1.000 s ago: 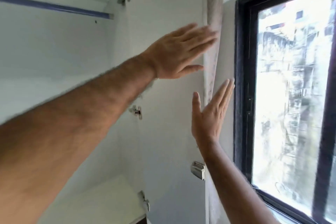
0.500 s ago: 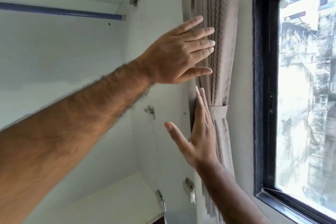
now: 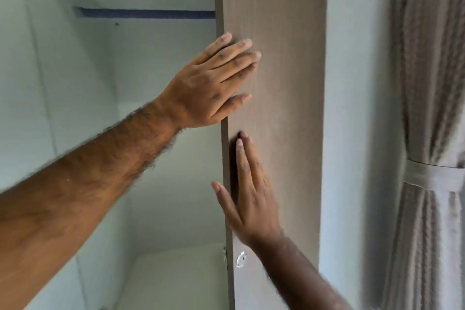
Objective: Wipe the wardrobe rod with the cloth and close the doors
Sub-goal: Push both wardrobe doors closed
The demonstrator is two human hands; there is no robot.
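The brown wood-grain wardrobe door [image 3: 284,33] stands partly swung in, its outer face toward me. My left hand [image 3: 211,85] lies flat on that face near the door's free edge, fingers spread. My right hand [image 3: 251,199] presses flat on the door lower down, fingers pointing up, thumb past the edge. The blue wardrobe rod [image 3: 148,13] runs across the top of the white interior, its right end hidden by the door. No cloth is in view.
A round silver lock [image 3: 241,259] sits on the door below my right wrist. A white wall strip [image 3: 357,108] lies right of the door, then a tied grey curtain [image 3: 432,133]. A white shelf [image 3: 176,277] forms the compartment floor.
The right door has swung from wide open toward the wardrobe, now showing its brown outer face. Both hands went from reaching behind it to pressing on its front. The window has left view.
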